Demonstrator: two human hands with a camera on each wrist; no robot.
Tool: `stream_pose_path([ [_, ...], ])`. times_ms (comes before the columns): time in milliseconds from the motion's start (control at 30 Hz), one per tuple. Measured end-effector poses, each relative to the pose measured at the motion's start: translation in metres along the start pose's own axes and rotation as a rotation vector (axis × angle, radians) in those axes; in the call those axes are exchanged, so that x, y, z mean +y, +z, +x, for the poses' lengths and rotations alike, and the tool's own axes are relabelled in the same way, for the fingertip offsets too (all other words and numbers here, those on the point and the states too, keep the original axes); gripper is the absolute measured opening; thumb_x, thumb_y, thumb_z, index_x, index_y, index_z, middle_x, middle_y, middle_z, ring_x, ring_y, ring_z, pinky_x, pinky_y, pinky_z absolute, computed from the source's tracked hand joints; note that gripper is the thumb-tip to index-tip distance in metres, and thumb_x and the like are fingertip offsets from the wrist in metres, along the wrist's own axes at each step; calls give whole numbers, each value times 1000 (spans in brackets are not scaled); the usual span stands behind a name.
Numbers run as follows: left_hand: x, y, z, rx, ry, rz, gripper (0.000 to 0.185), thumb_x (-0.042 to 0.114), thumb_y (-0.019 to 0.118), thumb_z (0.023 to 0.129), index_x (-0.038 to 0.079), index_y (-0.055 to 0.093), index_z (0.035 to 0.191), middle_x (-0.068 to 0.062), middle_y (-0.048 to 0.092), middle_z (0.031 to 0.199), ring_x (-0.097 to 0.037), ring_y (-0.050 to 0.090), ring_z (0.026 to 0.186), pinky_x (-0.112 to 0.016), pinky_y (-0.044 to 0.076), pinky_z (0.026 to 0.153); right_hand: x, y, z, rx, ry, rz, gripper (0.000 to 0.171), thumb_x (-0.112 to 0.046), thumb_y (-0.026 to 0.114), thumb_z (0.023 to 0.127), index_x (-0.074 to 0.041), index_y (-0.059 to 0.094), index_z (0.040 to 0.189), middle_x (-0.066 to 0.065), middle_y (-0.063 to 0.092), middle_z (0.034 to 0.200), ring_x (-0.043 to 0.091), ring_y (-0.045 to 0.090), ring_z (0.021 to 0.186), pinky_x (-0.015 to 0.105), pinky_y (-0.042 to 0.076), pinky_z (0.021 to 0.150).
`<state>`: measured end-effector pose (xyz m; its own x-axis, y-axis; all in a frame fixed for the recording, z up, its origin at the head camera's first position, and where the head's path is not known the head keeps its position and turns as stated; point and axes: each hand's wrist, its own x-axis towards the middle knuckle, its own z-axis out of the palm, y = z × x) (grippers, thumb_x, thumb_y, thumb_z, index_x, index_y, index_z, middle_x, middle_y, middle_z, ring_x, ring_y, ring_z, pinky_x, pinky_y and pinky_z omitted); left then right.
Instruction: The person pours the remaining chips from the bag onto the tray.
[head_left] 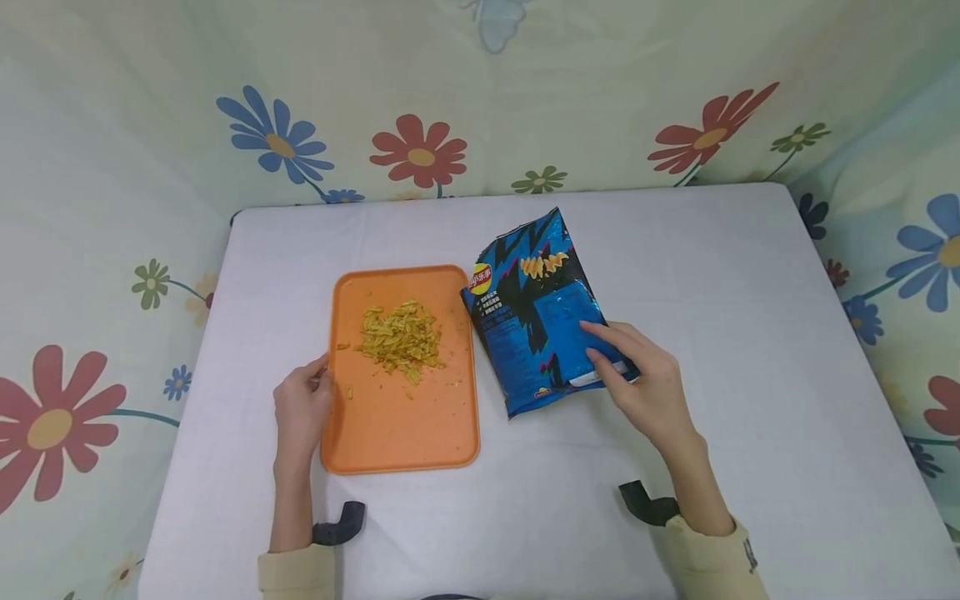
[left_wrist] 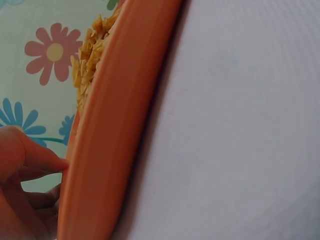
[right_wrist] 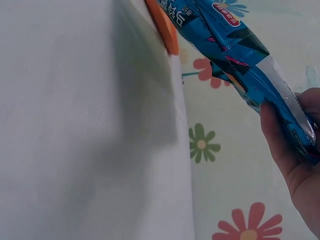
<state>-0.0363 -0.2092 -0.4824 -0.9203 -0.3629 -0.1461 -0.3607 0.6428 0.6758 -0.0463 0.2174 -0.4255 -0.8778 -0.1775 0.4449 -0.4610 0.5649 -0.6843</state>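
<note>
An orange tray [head_left: 397, 425] lies on the table, with a heap of yellow, broken chip pieces [head_left: 403, 337] in its upper middle and a few crumbs around it. My left hand [head_left: 303, 410] pinches the tray's left rim; in the left wrist view the fingertips meet the rim. To the right of the tray, my right hand [head_left: 647, 379] grips a blue and black chip bag [head_left: 536, 317] by its lower right corner, thumb on one side and fingers on the other. The right wrist view shows the bag from its side, raised off the table. Whether anything is inside the bag is hidden.
A white cloth covers the table [head_left: 750, 333]. Behind and beside it hangs a flower-patterned curtain [head_left: 585, 100]. Black curved pieces [head_left: 341, 525] sit at both wrists, by the beige sleeves [head_left: 296, 573]. A dark rounded edge [head_left: 452, 597] shows at the bottom.
</note>
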Motion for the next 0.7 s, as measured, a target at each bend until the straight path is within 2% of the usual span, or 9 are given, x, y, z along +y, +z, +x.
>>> stream_pose_path([
  [133,1,0,1,-6,1,5,37,4,54,101,-1,64,136,-19,70,108,-25,61,78,-20,45,53,4,-9,-4,5,12,-32,49,15,75,83,-4,71,128,14,73,119,-2,62,108,4,44,94],
  [233,1,-1,1,-10,-9,10,38,4,53,101,0,64,137,-19,70,109,-25,61,79,-20,45,53,4,-17,-5,9,15,-74,50,16,75,82,-4,72,128,14,74,118,-3,63,106,3,43,92],
  [367,2,-1,0,-10,-15,11,38,5,54,102,0,64,138,-19,70,109,-25,62,80,-20,45,54,2,-30,-4,9,-5,-151,51,16,76,80,-4,72,127,14,74,118,13,68,97,1,42,89],
  [467,3,-1,0,-7,-13,11,37,5,54,102,0,64,138,-19,71,110,-26,63,82,-19,45,55,1,-39,-2,9,-54,-199,52,17,78,77,-2,72,126,15,74,117,25,69,90,-1,41,86],
  [633,4,-1,-1,-5,-15,10,37,6,54,102,0,63,138,-19,70,111,-27,64,86,-18,46,57,-4,-55,3,-17,-139,-259,55,19,80,73,0,72,124,18,72,115,30,71,91,-2,38,86],
  [700,4,-1,-1,-8,-17,8,37,6,54,102,0,63,138,-20,70,111,-27,64,86,-18,46,56,-7,-61,5,-34,-173,-287,55,18,79,72,1,72,124,19,71,115,30,70,91,0,43,78],
])
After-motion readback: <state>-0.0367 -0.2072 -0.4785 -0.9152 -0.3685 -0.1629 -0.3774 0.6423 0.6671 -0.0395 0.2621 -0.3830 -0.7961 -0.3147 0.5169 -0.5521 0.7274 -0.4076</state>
